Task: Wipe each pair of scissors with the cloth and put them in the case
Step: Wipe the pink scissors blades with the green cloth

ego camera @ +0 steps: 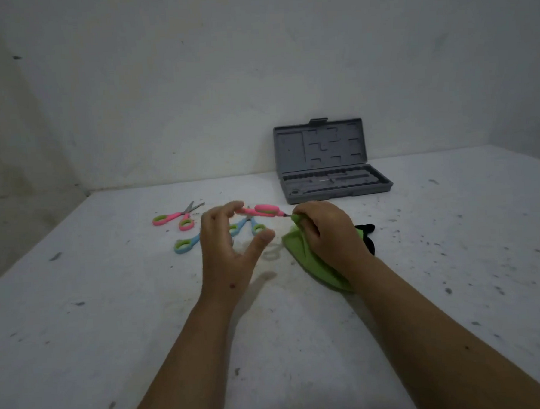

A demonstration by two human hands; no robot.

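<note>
Scissor blades inside cloth

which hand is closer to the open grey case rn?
Right. The right hand, gripping the green cloth, sits just in front of the case. The left hand, pinching the pink scissors, is further left of it.

Speckled white table, stained white walls, dim light

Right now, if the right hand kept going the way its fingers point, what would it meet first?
Probably the pink scissors held by the left hand; the right hand grips the green cloth around their blades. Depth is uncertain.
</note>
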